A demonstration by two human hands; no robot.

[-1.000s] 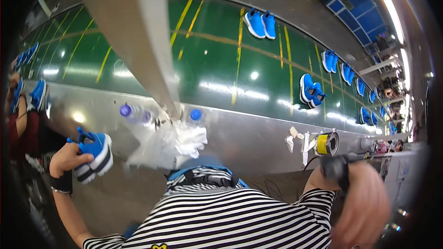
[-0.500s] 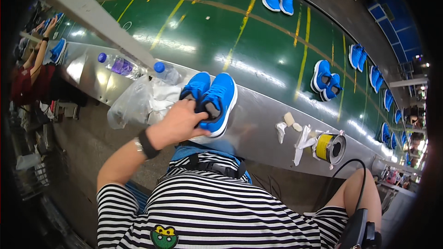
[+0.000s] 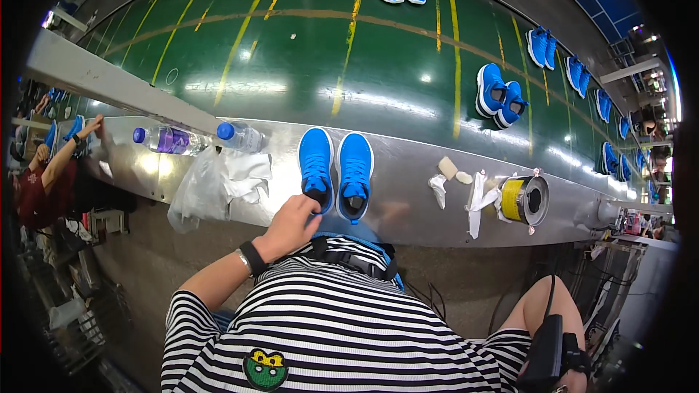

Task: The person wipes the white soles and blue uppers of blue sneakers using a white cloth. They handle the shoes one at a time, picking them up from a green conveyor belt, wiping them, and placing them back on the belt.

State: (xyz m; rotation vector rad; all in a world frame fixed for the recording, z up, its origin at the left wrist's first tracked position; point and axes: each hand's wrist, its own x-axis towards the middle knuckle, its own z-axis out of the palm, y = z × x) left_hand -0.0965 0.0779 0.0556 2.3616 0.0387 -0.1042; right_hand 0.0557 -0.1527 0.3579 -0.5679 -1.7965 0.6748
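Observation:
A pair of blue shoes point(image 3: 335, 171) with black insides stands side by side on the metal ledge point(image 3: 408, 207) in front of me, toes pointing away. My left hand point(image 3: 291, 222) reaches up from the lower left, a black band on its wrist. Its curled fingers grip the heel of the left shoe point(image 3: 315, 175). My right forearm hangs down at the lower right with a black device strapped near the wrist. My right hand point(image 3: 577, 380) is cut off by the lower edge, so its fingers do not show.
Two water bottles point(image 3: 164, 138) point(image 3: 240, 136), a clear plastic bag point(image 3: 191, 191) and a white cloth point(image 3: 246, 175) lie left of the shoes. A yellow tape roll point(image 3: 520, 200) and scraps lie to the right. Beyond runs a green conveyor belt point(image 3: 291, 51) with more blue pairs point(image 3: 499, 91). Another person point(image 3: 44, 182) sits at far left.
My left hand carried the blue pair from my left up onto the ledge and set it down. It has slid back to the left shoe's heel. My right arm has dropped lower.

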